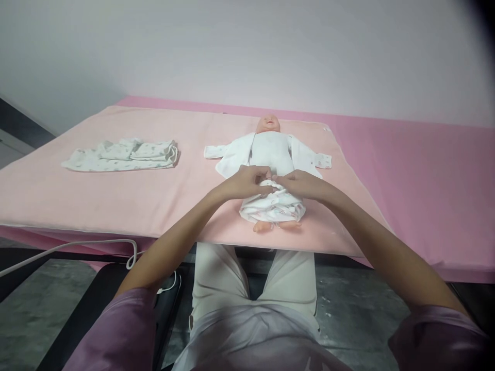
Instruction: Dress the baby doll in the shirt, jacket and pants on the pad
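Observation:
A baby doll (pixel 269 123) lies on its back, head toward the wall and feet toward me. Its white jacket (pixel 236 154) is spread open at both sides over a white undergarment (pixel 270 152). White printed baby pants (pixel 273 208) are bunched around the doll's legs, with the feet showing below. My left hand (pixel 249 181) is closed on the left part of the pants' waistband, thumb and fingers pinching the cloth. On the other side my right hand (pixel 299 183) grips the waistband too, its fingertips partly hidden. Both hands nearly meet over the doll's lower belly.
A folded printed baby garment (pixel 124 154) lies at left on the peach mat (pixel 185 206). Pink cloth (pixel 436 196) covers the table under it. A white cable (pixel 88 242) hangs by the front edge, above a black bench (pixel 96 304). A pale wall (pixel 270 56) stands behind.

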The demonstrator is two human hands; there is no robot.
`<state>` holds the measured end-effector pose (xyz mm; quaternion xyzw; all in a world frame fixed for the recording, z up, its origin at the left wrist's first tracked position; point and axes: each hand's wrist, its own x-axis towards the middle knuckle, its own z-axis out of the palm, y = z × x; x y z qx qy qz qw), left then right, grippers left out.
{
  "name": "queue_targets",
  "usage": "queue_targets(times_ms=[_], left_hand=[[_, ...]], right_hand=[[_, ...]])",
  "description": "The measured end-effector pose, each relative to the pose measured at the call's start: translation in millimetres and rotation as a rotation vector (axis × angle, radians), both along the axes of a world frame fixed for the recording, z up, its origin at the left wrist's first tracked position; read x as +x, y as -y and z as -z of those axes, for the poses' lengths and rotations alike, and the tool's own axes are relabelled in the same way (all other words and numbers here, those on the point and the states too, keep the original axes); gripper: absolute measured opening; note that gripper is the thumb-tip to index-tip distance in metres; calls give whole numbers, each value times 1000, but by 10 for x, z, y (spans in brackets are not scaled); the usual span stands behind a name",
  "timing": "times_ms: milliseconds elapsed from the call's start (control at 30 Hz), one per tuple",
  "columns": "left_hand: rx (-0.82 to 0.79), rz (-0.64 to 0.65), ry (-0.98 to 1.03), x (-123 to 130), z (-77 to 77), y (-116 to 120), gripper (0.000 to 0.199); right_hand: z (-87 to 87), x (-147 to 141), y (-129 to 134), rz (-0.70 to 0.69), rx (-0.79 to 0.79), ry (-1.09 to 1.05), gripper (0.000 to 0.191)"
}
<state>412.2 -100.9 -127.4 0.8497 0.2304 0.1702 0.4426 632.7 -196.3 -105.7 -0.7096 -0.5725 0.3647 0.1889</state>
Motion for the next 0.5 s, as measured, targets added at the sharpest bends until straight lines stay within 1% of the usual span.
queue_targets(times_ms=[33,100,133,200,267,333,367,433,500], left_hand=[[0,32,-20,-1,-40,-21,29],[-23,90,-59,-39,-79,-76,33],[-39,103,-68,-71,-74,-108,36],[-69,86,-61,-149,-13,-174,43],[-105,21,-13,-227,108,-231,52],[-160,-53,46,-282,262,-265,58],[-193,-88,74,-294,341,-271,59],[-267,-154,131,-271,485,-262,60],[-369,-213,212,-186,590,-231,61]], right_hand=[[-31,4,-17,-50,-15,-22,68],[-55,56,-36,-131,3,-94,59],[-42,100,-36,-156,35,-132,57],[37,214,-15,-160,126,-175,59],[191,343,28,-115,234,-154,65],[402,465,81,-66,326,-125,69],[518,512,104,-50,347,-142,71],[735,562,132,-9,353,-272,72],[890,538,126,93,354,-490,69]])
